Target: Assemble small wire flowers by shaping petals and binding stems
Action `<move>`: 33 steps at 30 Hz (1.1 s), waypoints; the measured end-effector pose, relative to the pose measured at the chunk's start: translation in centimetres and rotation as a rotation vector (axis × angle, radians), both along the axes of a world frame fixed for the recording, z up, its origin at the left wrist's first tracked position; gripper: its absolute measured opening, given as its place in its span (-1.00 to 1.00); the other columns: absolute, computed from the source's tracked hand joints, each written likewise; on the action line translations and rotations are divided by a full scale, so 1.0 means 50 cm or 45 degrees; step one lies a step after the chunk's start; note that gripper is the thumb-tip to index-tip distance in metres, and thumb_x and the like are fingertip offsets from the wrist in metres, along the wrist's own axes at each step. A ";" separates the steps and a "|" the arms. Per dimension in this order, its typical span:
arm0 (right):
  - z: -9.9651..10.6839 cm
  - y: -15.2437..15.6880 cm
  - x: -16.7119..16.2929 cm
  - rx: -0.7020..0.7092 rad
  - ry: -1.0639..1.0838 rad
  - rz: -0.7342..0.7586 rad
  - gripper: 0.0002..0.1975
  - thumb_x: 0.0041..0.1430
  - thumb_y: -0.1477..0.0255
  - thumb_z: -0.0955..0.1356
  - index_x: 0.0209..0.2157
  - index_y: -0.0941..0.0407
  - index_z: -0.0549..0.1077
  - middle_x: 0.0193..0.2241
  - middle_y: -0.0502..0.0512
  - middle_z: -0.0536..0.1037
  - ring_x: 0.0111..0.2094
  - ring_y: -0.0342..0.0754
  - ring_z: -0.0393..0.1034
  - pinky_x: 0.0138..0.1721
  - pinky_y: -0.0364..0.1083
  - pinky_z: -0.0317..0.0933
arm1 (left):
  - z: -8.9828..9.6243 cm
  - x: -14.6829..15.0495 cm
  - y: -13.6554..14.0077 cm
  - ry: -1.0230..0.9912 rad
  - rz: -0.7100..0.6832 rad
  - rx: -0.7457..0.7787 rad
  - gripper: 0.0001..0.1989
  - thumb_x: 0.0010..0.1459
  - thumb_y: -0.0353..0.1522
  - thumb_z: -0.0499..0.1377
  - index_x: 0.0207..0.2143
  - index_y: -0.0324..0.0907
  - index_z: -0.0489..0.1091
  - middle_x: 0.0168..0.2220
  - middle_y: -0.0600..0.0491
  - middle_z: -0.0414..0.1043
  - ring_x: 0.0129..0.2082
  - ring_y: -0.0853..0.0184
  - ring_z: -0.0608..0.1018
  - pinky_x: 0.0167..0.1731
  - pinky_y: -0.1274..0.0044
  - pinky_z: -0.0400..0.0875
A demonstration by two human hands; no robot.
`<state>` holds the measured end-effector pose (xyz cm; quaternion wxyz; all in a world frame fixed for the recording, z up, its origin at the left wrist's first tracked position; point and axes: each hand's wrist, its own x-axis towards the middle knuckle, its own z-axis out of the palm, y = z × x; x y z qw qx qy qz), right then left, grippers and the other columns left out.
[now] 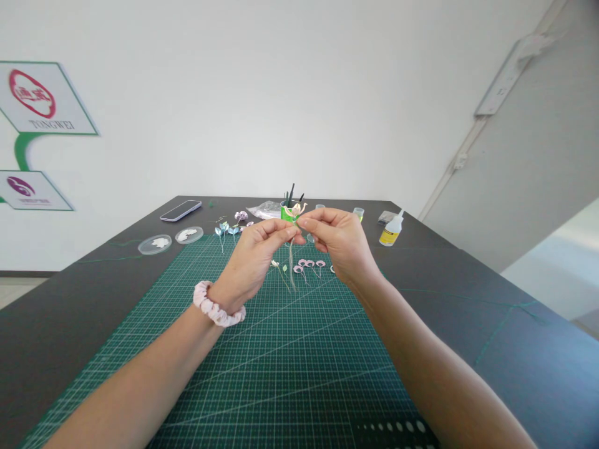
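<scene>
A small cream artificial flower [296, 210] stands upright between my hands, its wire stems [291, 268] hanging below them over the mat. My left hand [255, 252] pinches it just under the bloom with thumb and forefinger. From the other side my right hand [344, 243] has its fingertips pressed together at the base of the flower, by a bit of green; whether that is thread I cannot make out. Beneath the hands several pink petal pieces on wires [309, 264] lie on the green cutting mat [276, 355], near a small pale bud [275, 264].
Blue wired flowers [227, 230], a purple flower [241, 216] and two clear dishes with white pieces [155, 244] lie left, beyond them a phone [181, 211]. Behind my hands is a green tool cup [286, 214]. At right stands a yellow-labelled glue bottle [390, 232].
</scene>
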<state>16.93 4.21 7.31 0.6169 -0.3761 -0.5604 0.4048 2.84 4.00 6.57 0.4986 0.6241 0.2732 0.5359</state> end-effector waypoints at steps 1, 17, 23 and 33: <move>0.000 0.000 0.000 -0.001 0.003 0.002 -0.90 -0.09 0.41 0.44 -0.57 0.14 0.52 -0.73 -0.09 0.35 -0.68 -0.28 0.02 -0.67 -0.16 -0.17 | 0.000 0.000 0.000 0.000 -0.003 0.002 -0.84 0.11 -0.39 0.19 -0.51 -0.15 0.50 -0.48 0.08 0.47 -0.32 0.35 0.45 -0.11 0.45 0.25; 0.000 0.001 0.000 -0.017 0.034 0.028 -0.89 -0.12 0.40 0.47 -0.58 0.14 0.51 -0.75 -0.11 0.31 -0.68 -0.28 0.00 -0.67 -0.16 -0.19 | -0.003 -0.003 0.001 0.000 -0.053 0.009 -0.82 0.15 -0.38 0.18 -0.50 -0.14 0.50 -0.47 0.10 0.46 -0.31 0.36 0.44 -0.09 0.46 0.24; 0.003 -0.001 0.001 -0.033 0.016 0.031 -0.88 -0.12 0.38 0.47 -0.57 0.13 0.52 -0.73 -0.09 0.34 -0.67 -0.27 0.01 -0.66 -0.15 -0.17 | -0.002 -0.003 -0.001 0.014 -0.041 0.002 -0.81 0.14 -0.36 0.17 -0.51 -0.13 0.50 -0.47 0.09 0.46 -0.30 0.34 0.45 -0.08 0.43 0.24; 0.004 -0.003 0.001 -0.015 0.022 0.047 -0.89 -0.12 0.39 0.46 -0.57 0.14 0.53 -0.74 -0.09 0.35 -0.67 -0.27 0.01 -0.66 -0.15 -0.17 | -0.005 -0.002 0.003 0.004 -0.065 0.009 -0.82 0.15 -0.35 0.17 -0.50 -0.14 0.49 -0.44 0.09 0.47 -0.27 0.34 0.46 -0.06 0.45 0.24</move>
